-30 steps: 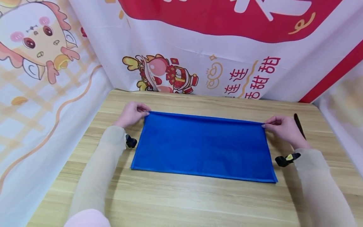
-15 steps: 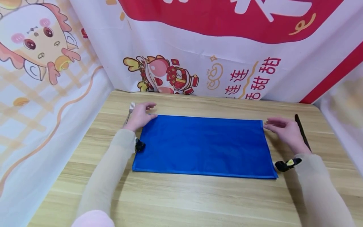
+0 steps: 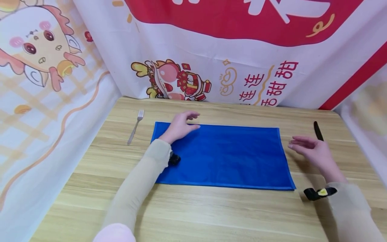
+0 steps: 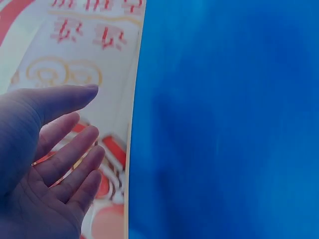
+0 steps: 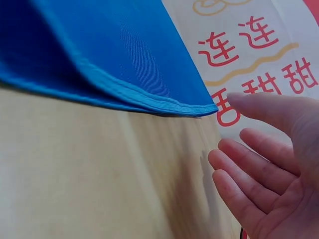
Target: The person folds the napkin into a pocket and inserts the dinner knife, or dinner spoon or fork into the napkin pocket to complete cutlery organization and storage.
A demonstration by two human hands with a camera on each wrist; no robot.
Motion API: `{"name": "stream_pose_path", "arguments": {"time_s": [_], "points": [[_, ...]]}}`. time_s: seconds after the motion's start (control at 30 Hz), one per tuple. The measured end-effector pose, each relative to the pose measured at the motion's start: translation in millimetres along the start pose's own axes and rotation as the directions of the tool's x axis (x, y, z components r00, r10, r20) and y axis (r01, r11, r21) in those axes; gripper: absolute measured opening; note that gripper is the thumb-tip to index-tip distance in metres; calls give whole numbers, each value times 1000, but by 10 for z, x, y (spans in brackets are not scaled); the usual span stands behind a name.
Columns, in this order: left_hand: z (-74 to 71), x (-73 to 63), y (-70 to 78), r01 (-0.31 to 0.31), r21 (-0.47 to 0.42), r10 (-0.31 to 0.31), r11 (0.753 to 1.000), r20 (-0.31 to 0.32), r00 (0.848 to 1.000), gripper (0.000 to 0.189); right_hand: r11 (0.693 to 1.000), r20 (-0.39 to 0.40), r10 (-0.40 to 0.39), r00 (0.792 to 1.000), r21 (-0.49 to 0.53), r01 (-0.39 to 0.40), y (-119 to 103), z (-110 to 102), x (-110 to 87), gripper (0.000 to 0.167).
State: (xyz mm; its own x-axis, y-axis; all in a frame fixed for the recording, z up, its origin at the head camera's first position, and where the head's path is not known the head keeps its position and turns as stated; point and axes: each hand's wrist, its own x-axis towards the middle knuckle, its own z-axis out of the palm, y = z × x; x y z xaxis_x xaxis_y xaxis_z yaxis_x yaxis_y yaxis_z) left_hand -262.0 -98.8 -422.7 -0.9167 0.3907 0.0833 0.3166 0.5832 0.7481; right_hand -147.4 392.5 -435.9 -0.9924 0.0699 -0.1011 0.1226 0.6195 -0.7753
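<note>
A blue cloth with stitched hems lies flat as a rectangle on the wooden table; in the right wrist view its layered side edge shows it folded. My left hand hovers over the cloth's far left part, fingers relaxed and thumb apart, holding nothing. The left wrist view shows that palm with its fingers spread loosely. Just off the cloth's right edge is my right hand, also holding nothing, its fingers loosely bent beside the cloth's corner.
A fork lies left of the cloth, tines to the back. Beyond my right hand lies a black knife, partly covered by the hand. Printed curtains hang behind the table and at both sides.
Both hands have let go of the cloth's far corners. My left hand has moved right over the cloth, uncovering the fork. My right hand has drawn back toward me and slightly right.
</note>
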Motion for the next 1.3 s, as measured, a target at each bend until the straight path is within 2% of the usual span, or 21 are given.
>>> {"name": "stream_pose_path", "arguments": {"time_s": [0.2, 0.47, 0.7, 0.9, 1.03, 1.17, 1.3], "points": [[250, 28, 199, -26, -65, 28, 998, 44, 999, 48, 999, 21, -47, 999, -15, 48, 20, -6, -156, 61], [541, 29, 363, -42, -105, 52, 994, 91, 994, 47, 998, 35, -67, 997, 12, 67, -11, 20, -371, 60], [728, 111, 566, -88, -135, 106, 987, 132, 986, 47, 998, 50, -65, 997, -6, 66, -57, 87, -512, 61], [737, 300, 881, -155, -117, 173, 981, 157, 972, 50, 998, 41, -62, 997, -23, 63, -54, 111, -610, 62], [704, 461, 1120, -198, -95, 210, 976, 145, 967, 49, 999, 45, -40, 998, -30, 42, -46, 109, -656, 64], [717, 629, 1316, -220, -74, 229, 973, 147, 962, 49, 1000, 61, -7, 998, -27, 9, -49, 112, -684, 65], [806, 789, 1457, -222, -64, 230, 973, 167, 959, 50, 1000, 64, -1, 998, -2, 1, -54, 129, -712, 63]]}}
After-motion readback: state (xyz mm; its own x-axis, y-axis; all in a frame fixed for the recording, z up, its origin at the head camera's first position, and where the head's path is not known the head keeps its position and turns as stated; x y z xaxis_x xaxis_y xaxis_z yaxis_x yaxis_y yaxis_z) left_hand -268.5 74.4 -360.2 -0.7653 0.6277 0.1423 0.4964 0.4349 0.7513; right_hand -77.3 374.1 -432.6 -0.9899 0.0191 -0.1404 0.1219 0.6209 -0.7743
